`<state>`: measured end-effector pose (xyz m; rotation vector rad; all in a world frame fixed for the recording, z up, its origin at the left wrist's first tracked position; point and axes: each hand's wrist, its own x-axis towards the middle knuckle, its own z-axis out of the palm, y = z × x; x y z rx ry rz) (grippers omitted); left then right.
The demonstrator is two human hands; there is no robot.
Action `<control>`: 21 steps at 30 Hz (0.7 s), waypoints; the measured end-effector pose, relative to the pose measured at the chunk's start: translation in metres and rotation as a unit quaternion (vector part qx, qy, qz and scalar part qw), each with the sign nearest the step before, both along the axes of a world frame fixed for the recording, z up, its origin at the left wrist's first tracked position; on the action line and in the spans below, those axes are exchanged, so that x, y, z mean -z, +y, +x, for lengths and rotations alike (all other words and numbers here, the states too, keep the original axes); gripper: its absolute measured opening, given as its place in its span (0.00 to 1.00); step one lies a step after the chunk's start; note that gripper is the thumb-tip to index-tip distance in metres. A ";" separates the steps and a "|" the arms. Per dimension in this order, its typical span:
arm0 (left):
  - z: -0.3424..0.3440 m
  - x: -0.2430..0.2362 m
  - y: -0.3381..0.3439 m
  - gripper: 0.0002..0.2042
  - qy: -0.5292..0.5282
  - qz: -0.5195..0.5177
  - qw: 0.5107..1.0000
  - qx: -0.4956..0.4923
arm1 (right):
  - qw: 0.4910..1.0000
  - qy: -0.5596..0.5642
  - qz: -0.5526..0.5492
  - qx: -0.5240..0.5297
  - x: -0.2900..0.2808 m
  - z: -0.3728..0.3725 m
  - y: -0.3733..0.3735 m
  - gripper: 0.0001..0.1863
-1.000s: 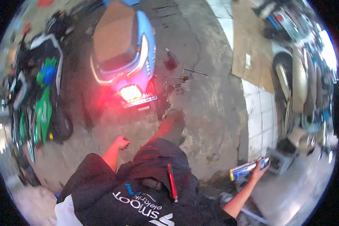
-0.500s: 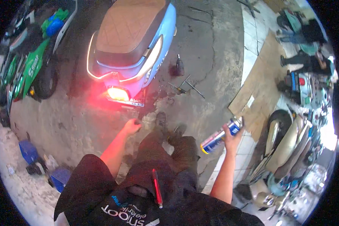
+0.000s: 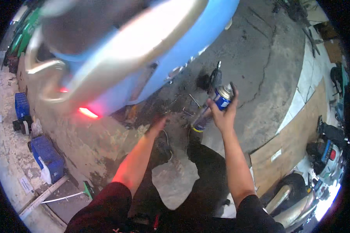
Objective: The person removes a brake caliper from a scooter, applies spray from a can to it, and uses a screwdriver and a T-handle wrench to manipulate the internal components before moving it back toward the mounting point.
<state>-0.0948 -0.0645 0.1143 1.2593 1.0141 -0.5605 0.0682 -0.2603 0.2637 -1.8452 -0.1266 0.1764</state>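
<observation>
While the far left is taken up by blue boxes [image 3: 48, 155] set along pale paving [image 3: 4, 132], a green-headed tool [image 3: 88, 190] with a white handle is seen nearer the person. The upper left is filled by a blue scooter [image 3: 171, 64], partly blurred, with its red tail light [image 3: 88, 113] lit. Near its lower flank, the left hand [image 3: 158, 125] is held apart from the right; it is smeared by blur, so whether its fingers are spread or curled cannot be told. Between the hands, thin metal tools [image 3: 194, 100] are scattered on the stained concrete floor [image 3: 247, 128]. To their right, a blue spray can [image 3: 222, 103] with a silver top and yellow base rim is clamped between thumb and fingers of the right hand [image 3: 224, 119], tilted, its top toward the upper right. Farther right, brown cardboard [image 3: 295, 134] is spread beside white tiles [image 3: 309, 83], and parked motorbikes [image 3: 326, 163] are crowded at the edge.
</observation>
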 end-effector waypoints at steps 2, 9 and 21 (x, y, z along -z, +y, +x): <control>0.014 0.073 0.020 0.36 -0.099 0.144 0.980 -0.093 | 0.995 0.011 0.061 -0.077 0.029 -0.007 0.029 0.43; 0.121 0.167 0.032 0.45 -0.291 0.593 0.736 -0.150 | 0.971 -0.105 0.050 -0.211 0.078 0.012 0.054 0.40; 0.132 0.180 0.023 0.27 -0.507 0.010 0.734 -0.452 | 0.958 -0.184 0.037 -0.218 0.066 0.014 0.081 0.42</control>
